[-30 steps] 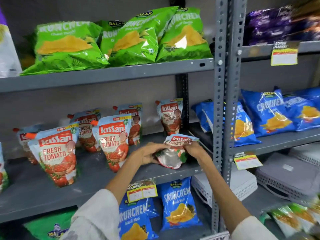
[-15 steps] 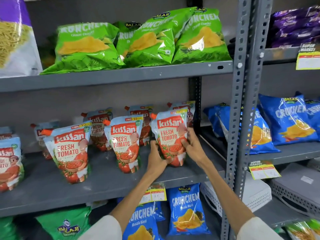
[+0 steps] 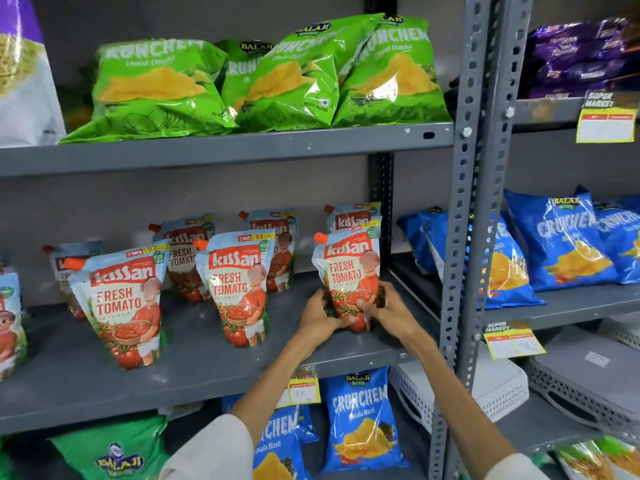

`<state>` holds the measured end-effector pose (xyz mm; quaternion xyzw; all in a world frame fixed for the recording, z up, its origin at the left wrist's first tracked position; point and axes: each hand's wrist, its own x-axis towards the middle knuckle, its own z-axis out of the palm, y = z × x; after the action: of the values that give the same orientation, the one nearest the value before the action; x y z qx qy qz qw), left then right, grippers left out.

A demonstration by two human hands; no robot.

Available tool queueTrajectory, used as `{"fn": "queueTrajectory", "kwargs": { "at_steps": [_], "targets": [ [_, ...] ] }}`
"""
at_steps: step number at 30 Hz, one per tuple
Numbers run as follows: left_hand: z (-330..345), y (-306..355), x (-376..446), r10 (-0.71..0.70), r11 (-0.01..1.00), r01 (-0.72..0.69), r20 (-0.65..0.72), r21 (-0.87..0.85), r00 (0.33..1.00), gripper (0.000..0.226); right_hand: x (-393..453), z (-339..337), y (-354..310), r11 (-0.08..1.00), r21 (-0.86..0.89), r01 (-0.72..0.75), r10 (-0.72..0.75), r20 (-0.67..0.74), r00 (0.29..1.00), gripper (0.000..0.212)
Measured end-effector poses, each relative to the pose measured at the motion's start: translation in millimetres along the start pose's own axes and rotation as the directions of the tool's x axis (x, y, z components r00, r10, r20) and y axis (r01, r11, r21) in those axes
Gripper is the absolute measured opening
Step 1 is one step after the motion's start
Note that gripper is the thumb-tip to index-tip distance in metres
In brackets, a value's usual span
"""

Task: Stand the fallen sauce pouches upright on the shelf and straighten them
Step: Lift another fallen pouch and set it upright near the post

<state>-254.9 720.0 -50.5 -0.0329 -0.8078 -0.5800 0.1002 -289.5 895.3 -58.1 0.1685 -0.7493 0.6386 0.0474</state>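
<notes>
A tomato sauce pouch (image 3: 348, 268) with an orange spout stands upright at the right end of the grey middle shelf (image 3: 207, 368). My left hand (image 3: 317, 317) and my right hand (image 3: 388, 308) grip its base from either side. Two more upright pouches stand in the front row: one in the middle (image 3: 239, 285) and one at the left (image 3: 126, 306). Behind them several pouches stand in a back row, one of them (image 3: 351, 218) right behind the held pouch. Another pouch (image 3: 8, 320) is cut off by the left edge.
Green crisp bags (image 3: 263, 77) fill the shelf above. Blue crisp bags (image 3: 360, 424) hang below, and more (image 3: 561, 240) sit on the right-hand rack. A perforated grey upright (image 3: 474, 202) stands just right of my right hand. White baskets (image 3: 498, 386) lie lower right.
One second ago the pouch lay flat on the shelf front under both hands. It was lifted upright, then set down standing at the shelf's right end, with both hands now low on its base.
</notes>
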Motion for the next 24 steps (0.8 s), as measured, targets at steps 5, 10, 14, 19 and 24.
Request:
{"fn": "queueTrajectory", "kwargs": {
  "at_steps": [5,10,14,19,24],
  "targets": [
    [36.9,8.7,10.7,-0.001,1.000,0.001,0.006,-0.014,1.000,0.072,-0.9,-24.3,7.5,0.999,0.038,-0.007,0.011,-0.112,0.994,0.051],
    [47.2,8.9,15.6,-0.009,1.000,0.009,0.045,-0.013,0.999,0.079,-12.1,-21.6,1.9,0.999,-0.010,0.041,-0.042,-0.212,0.976,0.053],
    [40.2,10.0,4.9,0.043,0.999,-0.043,0.048,-0.004,0.998,0.084,-29.9,-0.3,-8.4,0.972,-0.223,0.074,-0.179,-0.500,0.847,0.059],
    [-5.1,10.2,-22.8,0.211,0.977,-0.214,-0.137,-0.011,0.968,0.058,-45.0,48.1,-26.1,0.936,-0.229,0.268,-0.349,-0.502,0.791,0.035],
    [-73.6,1.4,-52.0,0.297,0.947,-0.321,-0.398,0.006,0.868,0.024,-26.9,108.6,-37.7,0.942,-0.107,0.319,-0.335,-0.205,0.920,0.029]
  ]
}}
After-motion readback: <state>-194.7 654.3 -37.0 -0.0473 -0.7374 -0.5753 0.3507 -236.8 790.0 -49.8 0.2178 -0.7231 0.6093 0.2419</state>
